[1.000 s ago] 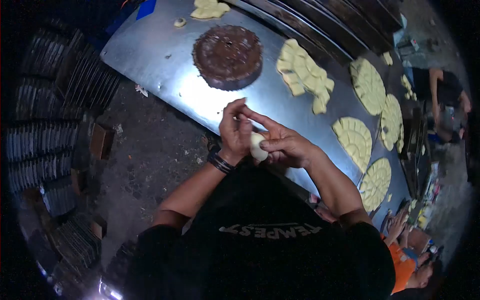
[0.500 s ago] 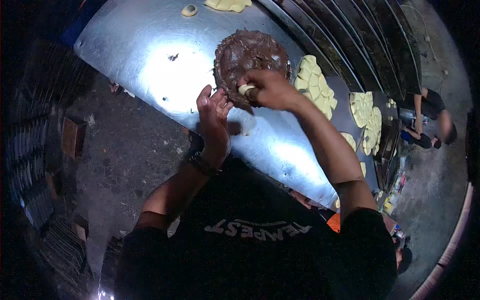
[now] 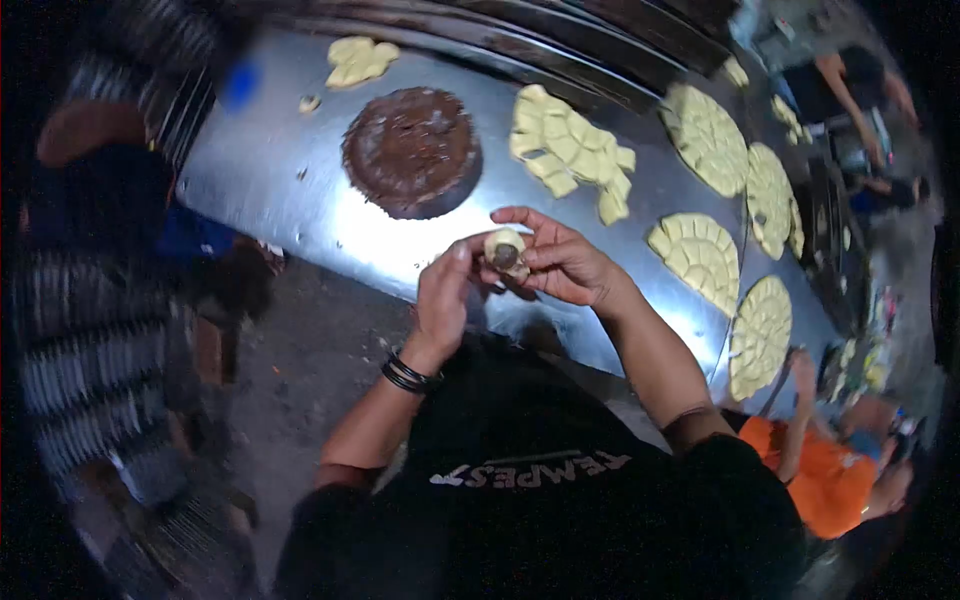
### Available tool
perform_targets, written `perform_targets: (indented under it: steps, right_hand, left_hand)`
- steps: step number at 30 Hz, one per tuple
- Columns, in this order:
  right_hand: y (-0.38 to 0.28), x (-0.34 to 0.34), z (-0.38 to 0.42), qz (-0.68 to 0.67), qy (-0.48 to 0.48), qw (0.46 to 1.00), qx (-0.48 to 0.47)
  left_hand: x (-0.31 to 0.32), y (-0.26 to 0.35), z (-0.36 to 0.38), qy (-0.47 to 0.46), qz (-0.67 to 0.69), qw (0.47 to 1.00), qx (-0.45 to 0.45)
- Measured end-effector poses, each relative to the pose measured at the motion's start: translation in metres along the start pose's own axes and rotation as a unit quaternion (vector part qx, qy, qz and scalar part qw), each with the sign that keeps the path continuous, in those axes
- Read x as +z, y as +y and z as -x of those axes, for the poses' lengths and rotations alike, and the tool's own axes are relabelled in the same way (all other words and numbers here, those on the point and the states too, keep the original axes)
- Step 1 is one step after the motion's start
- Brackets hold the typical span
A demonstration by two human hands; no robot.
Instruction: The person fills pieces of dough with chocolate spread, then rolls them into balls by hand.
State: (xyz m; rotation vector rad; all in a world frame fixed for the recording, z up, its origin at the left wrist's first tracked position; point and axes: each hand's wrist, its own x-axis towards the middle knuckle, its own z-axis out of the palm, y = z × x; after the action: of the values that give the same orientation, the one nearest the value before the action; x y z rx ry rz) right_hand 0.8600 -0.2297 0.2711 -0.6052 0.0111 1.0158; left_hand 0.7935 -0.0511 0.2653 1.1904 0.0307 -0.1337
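Between both hands, over the near edge of the metal table [image 3: 300, 205], is a small piece of pale yellow dough [image 3: 507, 238] with brown filling in its middle. My left hand [image 3: 445, 295] presses its fingertips against the dough's left side. My right hand [image 3: 570, 262] grips it from the right, fingers curled around it. Just beyond the hands stands a round mound of brown paste [image 3: 412, 150]; whether a container holds it is hard to see. A cut slab of yellow dough [image 3: 570, 145] lies to the right of the paste.
More scored dough rounds [image 3: 700, 255] spread along the table's right side. A smaller dough cluster [image 3: 360, 62] and a small filled piece [image 3: 309, 103] lie at the far left. Dark metal trays [image 3: 560, 60] line the back edge. A person in an orange shirt [image 3: 820, 480] is at right.
My right hand has come back from the paste towards my body with the dough, now showing brown filling. My left hand has met it at the dough. The view has swung right.
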Motion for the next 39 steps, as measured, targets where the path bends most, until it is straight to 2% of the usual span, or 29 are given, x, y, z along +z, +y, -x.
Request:
perform_targets:
  steps: [2,3,4,8,10,13,15,16,17,18,19,20,21,22,24,27,28,29,30,31,32,34,35,37,39]
  right_hand:
    - [0.010,-0.021,0.038,-0.027,-0.007,0.999,-0.021]
    - [0.018,-0.031,0.053,-0.026,-0.005,0.999,-0.036]
    - [0.026,-0.041,0.067,-0.026,0.001,0.999,-0.042]
    - [0.051,-0.044,0.108,-0.006,0.104,0.992,-0.065]
    - [0.060,-0.056,0.115,-0.001,0.188,0.981,-0.057]
    - [0.058,-0.059,0.121,-0.061,0.198,0.977,-0.058]
    - [0.053,-0.059,0.111,-0.075,0.224,0.970,-0.057]
    - [0.049,-0.059,0.106,-0.030,0.238,0.970,-0.045]
    - [0.048,-0.060,0.097,0.033,0.235,0.970,-0.049]
    - [0.047,-0.053,0.094,0.334,0.239,0.911,-0.043]
    - [0.039,-0.047,0.083,0.289,0.260,0.921,-0.026]
    - [0.035,-0.027,0.076,0.359,0.268,0.893,-0.053]
    - [0.041,-0.049,0.064,0.598,0.170,0.746,-0.238]
    - [0.032,-0.040,0.055,0.651,0.097,0.703,-0.271]
    - [0.027,-0.001,0.045,0.550,0.126,0.811,-0.157]
    - [0.025,-0.002,0.012,0.703,-0.060,0.639,-0.306]
    - [0.029,-0.001,0.007,0.707,-0.076,0.631,-0.311]
    - [0.034,-0.002,0.000,0.709,-0.090,0.624,-0.316]
    - [0.039,-0.001,-0.004,0.710,-0.102,0.618,-0.322]
    - [0.047,0.000,-0.007,0.698,-0.075,0.641,-0.311]
    - [0.055,0.003,-0.005,0.662,-0.036,0.700,-0.267]
    - [0.067,0.013,-0.003,0.573,0.044,0.798,-0.181]
    - [0.069,0.020,0.000,0.599,0.054,0.775,-0.194]
    - [0.074,0.018,0.002,0.645,0.011,0.717,-0.264]
    - [0.079,0.014,0.006,0.676,0.002,0.666,-0.317]
  left_hand:
    - [0.030,-0.022,0.010,0.017,0.048,0.999,-0.018]
    - [0.043,-0.028,0.016,0.054,0.060,0.995,-0.061]
    - [0.053,-0.035,0.022,0.053,0.065,0.993,-0.086]
    - [0.070,-0.062,0.035,0.076,0.151,0.971,-0.169]
    - [0.065,-0.064,0.037,0.084,0.206,0.952,-0.211]
    - [0.068,-0.067,0.038,0.111,0.163,0.955,-0.220]
    - [0.074,-0.059,0.044,0.131,0.062,0.971,-0.191]
    - [0.075,-0.053,0.047,0.132,-0.015,0.978,-0.162]
    - [0.072,-0.054,0.050,0.118,-0.038,0.985,-0.124]
    - [0.068,-0.057,0.050,0.110,-0.063,0.989,-0.081]
    - [0.064,-0.058,0.051,0.122,-0.133,0.983,-0.035]
    - [0.061,-0.058,0.053,0.137,-0.202,0.970,0.005]
    - [0.058,-0.056,0.056,0.154,-0.225,0.961,0.050]
    - [0.054,-0.052,0.056,0.170,-0.249,0.949,0.090]
    - [0.044,-0.040,0.065,0.176,-0.301,0.927,0.139]
    - [0.032,-0.026,0.077,0.194,-0.304,0.920,0.152]
    - [0.032,-0.018,0.085,0.204,-0.302,0.920,0.142]
    - [0.031,-0.007,0.092,0.207,-0.266,0.939,0.073]
    - [0.028,-0.011,0.096,0.221,-0.290,0.925,0.107]
    - [0.021,-0.017,0.097,0.231,-0.315,0.910,0.140]
    - [0.017,-0.020,0.099,0.239,-0.341,0.893,0.172]
    - [0.015,-0.021,0.105,0.244,-0.336,0.895,0.165]
    - [0.015,-0.024,0.108,0.246,-0.336,0.892,0.174]
    - [0.016,-0.022,0.109,0.257,-0.343,0.880,0.204]
    - [0.019,-0.025,0.107,0.246,-0.306,0.902,0.179]
